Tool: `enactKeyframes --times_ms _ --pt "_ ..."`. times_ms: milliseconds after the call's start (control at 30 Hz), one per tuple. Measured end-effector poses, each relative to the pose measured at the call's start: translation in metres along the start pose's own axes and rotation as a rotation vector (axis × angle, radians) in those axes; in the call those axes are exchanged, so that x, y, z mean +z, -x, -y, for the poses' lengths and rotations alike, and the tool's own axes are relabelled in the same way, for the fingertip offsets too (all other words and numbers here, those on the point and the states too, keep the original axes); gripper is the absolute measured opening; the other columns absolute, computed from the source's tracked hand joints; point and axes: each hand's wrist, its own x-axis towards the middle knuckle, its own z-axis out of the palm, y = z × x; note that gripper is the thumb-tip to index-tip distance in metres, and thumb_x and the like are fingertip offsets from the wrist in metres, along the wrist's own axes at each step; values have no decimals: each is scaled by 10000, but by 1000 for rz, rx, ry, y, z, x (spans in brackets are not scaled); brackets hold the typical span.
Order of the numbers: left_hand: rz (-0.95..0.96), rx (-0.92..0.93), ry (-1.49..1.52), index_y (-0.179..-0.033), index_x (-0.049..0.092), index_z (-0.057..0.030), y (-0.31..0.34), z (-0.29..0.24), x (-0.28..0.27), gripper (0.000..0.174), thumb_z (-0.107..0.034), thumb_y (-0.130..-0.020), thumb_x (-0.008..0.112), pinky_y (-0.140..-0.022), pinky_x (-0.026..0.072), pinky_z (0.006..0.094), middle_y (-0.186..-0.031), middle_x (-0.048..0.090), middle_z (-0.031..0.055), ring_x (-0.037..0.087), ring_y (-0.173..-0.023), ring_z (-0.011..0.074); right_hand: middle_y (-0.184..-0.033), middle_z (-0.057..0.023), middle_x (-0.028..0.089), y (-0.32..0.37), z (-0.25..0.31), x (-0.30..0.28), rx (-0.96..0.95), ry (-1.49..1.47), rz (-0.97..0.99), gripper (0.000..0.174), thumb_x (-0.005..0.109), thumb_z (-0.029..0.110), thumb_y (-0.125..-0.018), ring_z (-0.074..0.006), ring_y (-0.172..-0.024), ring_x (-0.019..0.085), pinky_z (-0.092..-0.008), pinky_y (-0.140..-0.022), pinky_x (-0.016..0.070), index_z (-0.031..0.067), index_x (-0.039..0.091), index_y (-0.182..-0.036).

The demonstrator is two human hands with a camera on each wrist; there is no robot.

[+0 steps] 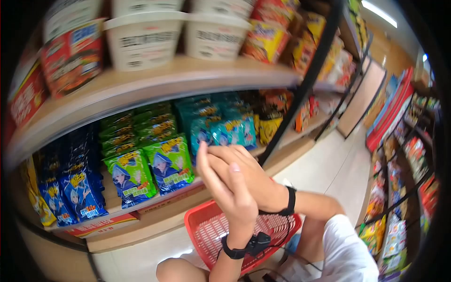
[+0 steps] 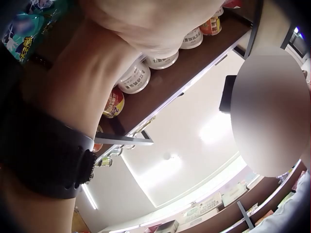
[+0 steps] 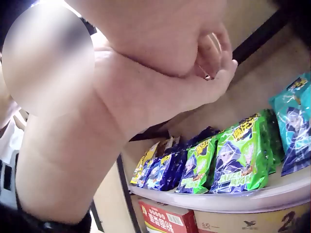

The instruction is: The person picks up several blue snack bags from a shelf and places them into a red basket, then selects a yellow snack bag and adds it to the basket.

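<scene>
Both hands are together in front of the snack shelf in the head view. The left hand [image 1: 228, 190] is nearer the camera, its fingers mostly extended and touching the right hand [image 1: 256, 176]. No item is visible in either hand. Skin contact also shows in the right wrist view, where the left hand [image 3: 155, 36] lies against the right hand [image 3: 150, 94]; some fingertips bend loosely. Just beyond the hands are green snack packets [image 1: 169, 164] and teal packets [image 1: 235, 133]. The left wrist view shows joined hands [image 2: 155, 22] at the top, with most fingers out of frame.
Blue packets [image 1: 82, 195] stand at the shelf's left. White tubs [image 1: 143, 40] line the upper shelf [image 1: 188, 75]. A red basket [image 1: 199, 225] is below the hands, between the person's legs. A black shelf post [image 1: 300, 89] rises to the right; more stocked shelves [image 1: 397, 188] line the aisle.
</scene>
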Motion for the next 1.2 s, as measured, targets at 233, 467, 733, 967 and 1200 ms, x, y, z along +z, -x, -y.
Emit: enactKeyframes --times_ms 233,467,733,967,1200 --pt "-35 -6 33 -1474 387 2 29 -2 56 534 -249 -1003 356 -1107 350 402 -1435 469 166 464 -1316 272 -1168 -209 609 38 -22 -42 81 58 -73 390 571 186 -870 -276 -1018 604 -394 -922 458 -51 589 -1179" --pt "86 41 -241 -1377 439 55 66 32 97 414 -129 -1037 291 -1062 414 344 -1399 494 171 524 -1225 284 -1145 -234 599 110 -58 -59 119 127 -153 400 550 184 -846 -288 -968 589 -385 -862 448 -68 588 -1153" --pt "4 -339 -797 -1461 422 24 83 67 87 553 -359 -1064 383 -1145 319 366 -1464 469 161 450 -1341 243 -968 -141 573 170 -101 -29 79 -217 23 354 663 174 -750 -263 -908 533 -378 -766 429 -50 657 -1025" --pt "-156 -703 -885 -1488 390 37 126 71 55 655 -466 -1071 346 -1108 371 370 -1433 511 192 496 -1313 258 -930 -130 670 201 -113 -31 -111 -451 364 309 698 181 -742 -276 -938 612 -401 -771 475 -6 696 -988" --pt "-265 -931 -1173 -1486 397 -14 141 43 58 725 -522 -987 533 -990 469 402 -1362 565 170 596 -1180 289 -870 -105 725 241 -92 23 -283 -531 446 168 639 188 -839 -260 -811 704 -447 -686 525 67 704 -937"
